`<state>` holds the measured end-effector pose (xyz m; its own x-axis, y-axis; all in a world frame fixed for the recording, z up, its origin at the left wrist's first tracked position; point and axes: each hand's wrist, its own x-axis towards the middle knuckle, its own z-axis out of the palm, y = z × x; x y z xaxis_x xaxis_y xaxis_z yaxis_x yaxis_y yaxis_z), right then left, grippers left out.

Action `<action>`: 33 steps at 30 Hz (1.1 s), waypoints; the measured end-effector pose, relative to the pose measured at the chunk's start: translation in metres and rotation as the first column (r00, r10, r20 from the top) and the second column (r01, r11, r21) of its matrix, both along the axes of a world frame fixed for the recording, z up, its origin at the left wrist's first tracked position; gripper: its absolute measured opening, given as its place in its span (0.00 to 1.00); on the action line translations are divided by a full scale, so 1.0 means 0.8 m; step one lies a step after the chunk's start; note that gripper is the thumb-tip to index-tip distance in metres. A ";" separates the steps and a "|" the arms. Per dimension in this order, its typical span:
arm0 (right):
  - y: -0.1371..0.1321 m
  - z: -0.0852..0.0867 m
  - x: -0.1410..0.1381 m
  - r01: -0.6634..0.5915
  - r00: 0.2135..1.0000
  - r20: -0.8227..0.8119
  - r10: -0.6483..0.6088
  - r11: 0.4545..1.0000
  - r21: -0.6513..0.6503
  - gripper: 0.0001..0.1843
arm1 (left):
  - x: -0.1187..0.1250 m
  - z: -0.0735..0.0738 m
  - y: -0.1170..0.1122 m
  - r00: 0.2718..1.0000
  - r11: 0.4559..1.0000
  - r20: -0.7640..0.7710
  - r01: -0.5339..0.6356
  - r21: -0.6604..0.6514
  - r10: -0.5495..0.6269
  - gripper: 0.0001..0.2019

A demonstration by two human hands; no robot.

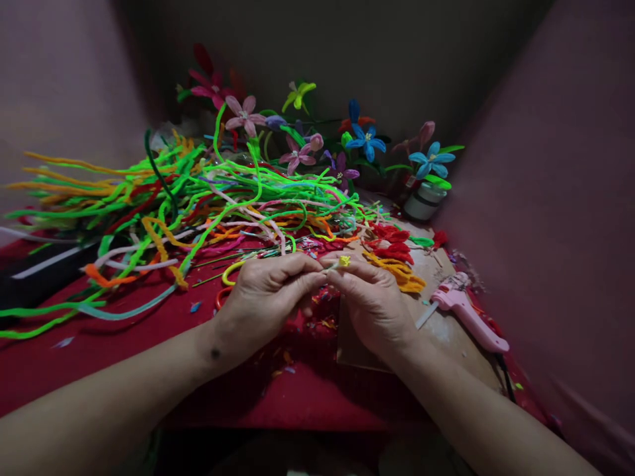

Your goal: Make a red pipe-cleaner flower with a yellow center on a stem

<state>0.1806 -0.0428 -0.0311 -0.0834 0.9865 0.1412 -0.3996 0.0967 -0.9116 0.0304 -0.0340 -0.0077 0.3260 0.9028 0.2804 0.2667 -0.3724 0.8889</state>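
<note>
While my left hand (262, 297) and right hand (370, 301) are hovering together over the red cloth (124, 344), I am pinching the yellow-tipped stem (342, 262) between their closed fingertips, near the pipe cleaner pile (198, 198).

Forearms (124, 396) bare to frame edge — small dark mark (left wrist (215, 354)).
</note>
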 end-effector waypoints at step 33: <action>0.005 -0.003 0.002 -0.023 0.996 0.084 0.038 0.984 -0.177 0.04 | -0.003 -0.014 0.011 0.938 0.907 -0.337 0.073 0.415 0.079 0.11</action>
